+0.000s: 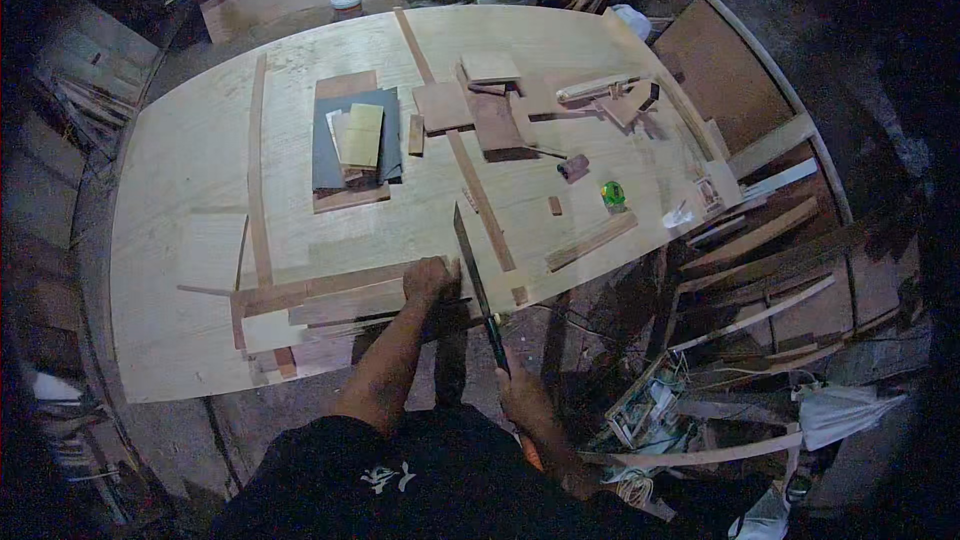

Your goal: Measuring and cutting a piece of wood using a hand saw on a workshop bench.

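Observation:
My right hand (522,398) is wrapped around the handle of a handsaw (474,262), below the table's near edge. Its long dark blade points up and away over the tabletop, just right of the boards' ends. A bit of orange shows at the handle's lower end. My left hand (431,281) is closed over the right end of a long wooden board (350,285), bearing down on it at the near edge. Another strip of wood (345,309) lies alongside on the near side. Whether the blade touches wood, I cannot tell.
On the pale wooden tabletop (190,230) lie a dark sheet with wood pieces (326,162), several offcuts (442,106), a hammer (573,169), a green tape measure (613,194) and a wooden strip (592,241). Boards and scrap wood (770,285) crowd the right side.

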